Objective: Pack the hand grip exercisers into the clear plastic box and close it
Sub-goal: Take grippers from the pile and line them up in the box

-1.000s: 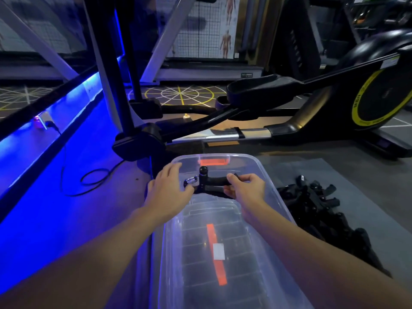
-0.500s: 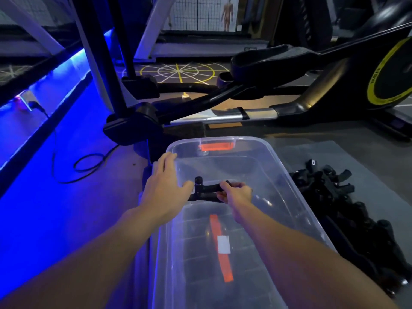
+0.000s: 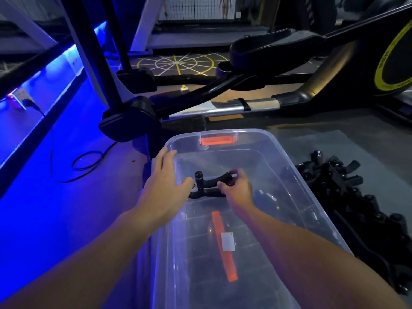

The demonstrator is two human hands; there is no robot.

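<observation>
Sinking deeper into the clear plastic box (image 3: 270, 137), the hand grip exerciser (image 3: 214, 181) is pinched by the right hand (image 3: 238, 189) and steadied by the straight-fingered left hand (image 3: 167, 181); packing has barely begun.

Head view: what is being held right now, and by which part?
The right hand grips one hand grip exerciser by the ends of its handles. The left hand is open, its thumb near the spring end; contact cannot be told.

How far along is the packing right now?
Early. Done: nothing surely packed in the clear plastic box. In hand: right hand holds one exerciser inside it, left hand open beside. Left: the pile on the mat, then closing the box.
</observation>
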